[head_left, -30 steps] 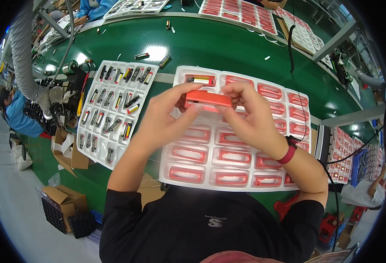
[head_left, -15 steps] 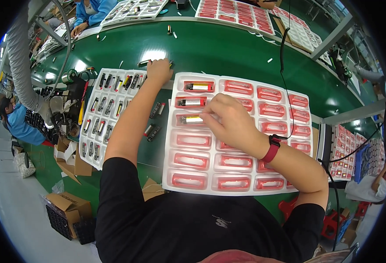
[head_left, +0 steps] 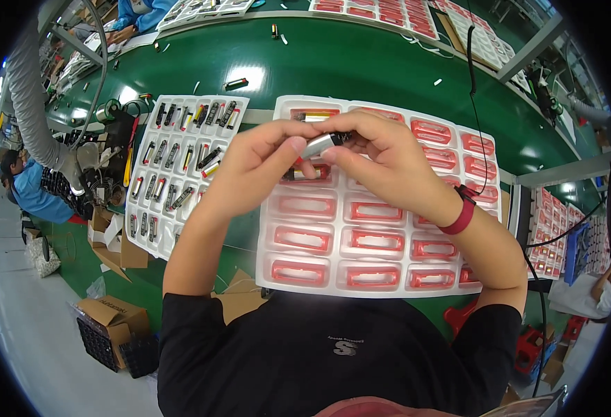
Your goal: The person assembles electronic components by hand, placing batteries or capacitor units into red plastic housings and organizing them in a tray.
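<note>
Both of my hands meet above the far left part of a white moulded tray [head_left: 262, 276]. Between them is a silver cylindrical battery cell [head_left: 316, 146] with a black piece at its right end. My left hand [head_left: 258, 161] pinches its left end with thumb and fingers. At the black end, the fingers of my right hand [head_left: 383, 158] are closed round it. Red open frames [head_left: 305, 206] sit in the tray's compartments. Under my hands, a battery unit [head_left: 307, 174] lies partly hidden in one compartment; another yellow and silver unit [head_left: 314, 117] shows behind my fingers.
To the left, a second white tray [head_left: 169, 233] holds many small battery units. A loose battery [head_left: 236, 84] lies on the green table [head_left: 361, 55]. A black cable [head_left: 471, 62] hangs over the right side. Beyond, a person in a blue sleeve [head_left: 149, 17] sits near more trays.
My left hand has come back from the loose batteries at the far side. My right hand has left the tray compartment, and both hands now hold a silver battery cell together.
</note>
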Available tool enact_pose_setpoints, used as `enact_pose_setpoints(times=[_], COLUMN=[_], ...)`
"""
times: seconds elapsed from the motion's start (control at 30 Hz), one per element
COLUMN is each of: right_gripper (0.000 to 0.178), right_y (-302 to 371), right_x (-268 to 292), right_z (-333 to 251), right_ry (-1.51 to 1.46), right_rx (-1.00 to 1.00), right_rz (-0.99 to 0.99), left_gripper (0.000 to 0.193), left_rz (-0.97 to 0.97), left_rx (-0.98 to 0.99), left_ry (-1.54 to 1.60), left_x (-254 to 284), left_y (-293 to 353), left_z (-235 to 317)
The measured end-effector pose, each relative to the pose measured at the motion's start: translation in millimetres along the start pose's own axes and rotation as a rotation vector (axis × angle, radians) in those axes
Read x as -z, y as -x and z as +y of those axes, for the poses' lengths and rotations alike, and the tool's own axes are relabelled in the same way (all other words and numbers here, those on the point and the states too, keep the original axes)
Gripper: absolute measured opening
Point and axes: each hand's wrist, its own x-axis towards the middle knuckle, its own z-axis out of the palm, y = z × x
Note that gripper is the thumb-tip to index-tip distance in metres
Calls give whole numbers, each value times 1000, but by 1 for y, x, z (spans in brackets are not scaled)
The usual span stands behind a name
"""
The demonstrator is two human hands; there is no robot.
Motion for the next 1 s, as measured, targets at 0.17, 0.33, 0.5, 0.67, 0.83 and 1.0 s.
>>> enact_pose_setpoints(times=[0.17, 0.33, 0.5, 0.67, 0.83, 1.0], right_gripper=[27, 23, 33, 42, 29, 17], right_y=[14, 18, 22, 23, 33, 32], right_x=[12, 23, 29, 26, 24, 23], right_z=[-10, -3, 2, -8, -3, -8], right_ry=[-359, -422, -455, -680, -696, -586], right_rx=[-409, -488, -348, -292, -355, -392], right_rz=[-28, -18, -7, -27, 8, 57], left_gripper=[21, 23, 36, 53, 42, 27], left_rz=[145, -121, -129, 49, -35, 154], left_rx=[-263, -311, -347, 41, 32, -199], left_ry=[-519, -1209, -1108, 333, 702, 144], left_x=[-7, -22, -18, -18, -29, -37], left_y=[36, 43, 36, 30, 18, 16], left_z=[-11, -9, 2, 2, -19, -17])
